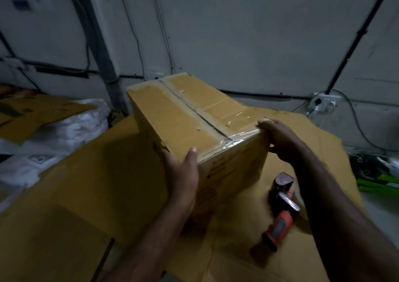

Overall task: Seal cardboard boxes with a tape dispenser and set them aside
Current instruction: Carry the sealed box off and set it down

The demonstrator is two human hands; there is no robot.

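- I hold a closed box at frame centre, tilted, with clear tape along its top seam.
- My left hand grips its near corner at 6 o'clock, thumb on the top edge.
- My right hand grips its corner at 3 o'clock.
- The tape dispenser lies at 5 o'clock on flat cardboard, beside my right forearm.
- White sacks sit at 9 o'clock.

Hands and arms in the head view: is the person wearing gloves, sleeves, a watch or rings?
No. The left hand and right hand are bare, with no gloves, and no rings or watch show. Left forearm and right forearm are bare too; no sleeve shows.
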